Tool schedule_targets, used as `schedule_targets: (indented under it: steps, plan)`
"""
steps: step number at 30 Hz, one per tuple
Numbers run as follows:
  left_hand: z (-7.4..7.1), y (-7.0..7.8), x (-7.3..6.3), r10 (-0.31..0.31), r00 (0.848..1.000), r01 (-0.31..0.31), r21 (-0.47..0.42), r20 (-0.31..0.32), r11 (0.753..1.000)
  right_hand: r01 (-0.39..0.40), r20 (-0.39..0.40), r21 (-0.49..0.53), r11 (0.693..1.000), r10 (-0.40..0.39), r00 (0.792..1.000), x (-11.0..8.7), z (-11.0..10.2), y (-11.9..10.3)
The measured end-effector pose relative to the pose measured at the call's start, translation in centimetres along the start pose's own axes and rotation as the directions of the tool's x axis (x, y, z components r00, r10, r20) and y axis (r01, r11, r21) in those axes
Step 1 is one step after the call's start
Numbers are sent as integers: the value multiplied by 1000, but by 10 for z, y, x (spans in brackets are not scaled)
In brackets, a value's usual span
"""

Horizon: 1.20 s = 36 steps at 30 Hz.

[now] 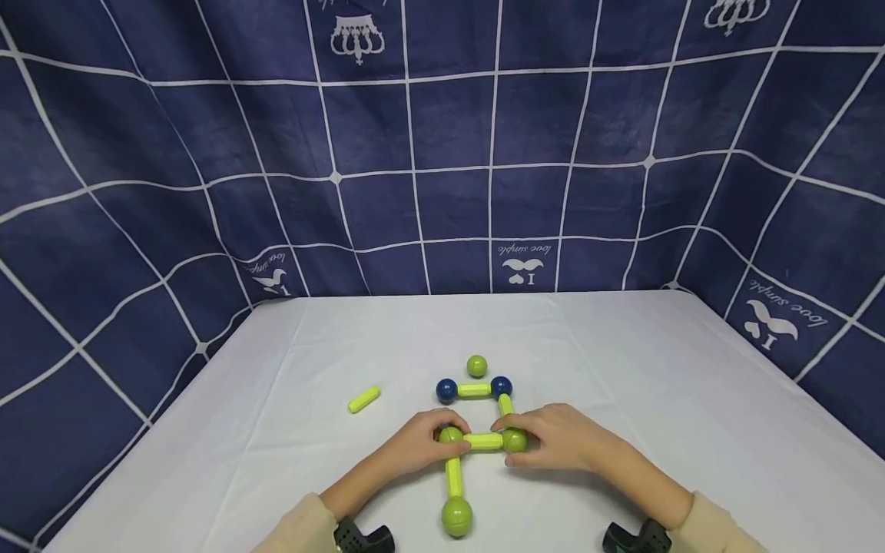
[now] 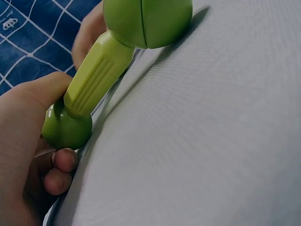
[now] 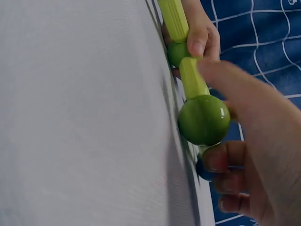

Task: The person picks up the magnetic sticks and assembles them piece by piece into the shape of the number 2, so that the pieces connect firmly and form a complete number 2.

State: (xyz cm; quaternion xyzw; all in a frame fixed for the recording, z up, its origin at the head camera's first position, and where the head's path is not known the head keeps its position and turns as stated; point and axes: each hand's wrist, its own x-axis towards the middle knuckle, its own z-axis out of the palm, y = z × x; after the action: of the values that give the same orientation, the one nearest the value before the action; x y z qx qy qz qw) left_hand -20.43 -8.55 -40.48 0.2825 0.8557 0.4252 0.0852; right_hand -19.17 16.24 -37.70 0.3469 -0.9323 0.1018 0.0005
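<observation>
A zigzag of yellow-green rods and toy balls lies on the white table. My left hand [image 1: 417, 444] pinches the left green ball [image 1: 451, 435] between thumb and fingers. From that ball a rod [image 1: 453, 478] runs toward me to a larger green ball [image 1: 457, 517]. Another rod [image 1: 484, 442] links it to the right green ball [image 1: 515, 440]. Around this one my right hand [image 1: 563, 438] curls its thumb and fingers, with the fingertips [image 3: 217, 157] right at its side. Beyond it, a rod leads to a blue ball [image 1: 501, 386], joined by a rod [image 1: 474, 391] to a second blue ball [image 1: 446, 392].
A loose yellow-green rod [image 1: 363, 399] lies to the left on the white tablecloth [image 1: 311, 430]. A separate green ball [image 1: 477, 366] sits just behind the blue balls. Dark blue gridded curtains [image 1: 449, 207] enclose the table at the back and sides.
</observation>
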Motion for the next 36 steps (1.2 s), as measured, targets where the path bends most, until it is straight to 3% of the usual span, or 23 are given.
schedule_targets:
  steps: [5,9,16,21,26,30,33,36]
  plan:
    - [-1,0,0,7,1000,-7,16,-24,1000,-46,42,97,994,42,998,3,7,3]
    - [0,-1,0,3,999,-1,43,-45,999,-73,24,151,986,70,997,3,12,5]
    - [-5,1,2,-15,992,35,159,-127,987,-135,2,211,968,138,990,9,18,9]
    - [-23,-3,6,-7,964,68,218,-267,974,-110,-23,276,955,121,992,15,21,15]
    - [-57,-12,8,-35,926,151,282,-376,948,-86,-19,338,937,98,995,19,20,19]
    - [-87,-22,3,-109,924,248,359,-366,900,-96,0,374,923,103,995,23,20,23]
    - [-106,-28,-4,-195,935,303,388,-295,870,-95,5,383,919,100,995,26,20,26]
    - [-120,-32,-10,-278,941,333,387,-193,860,-91,8,381,920,95,995,27,20,28]
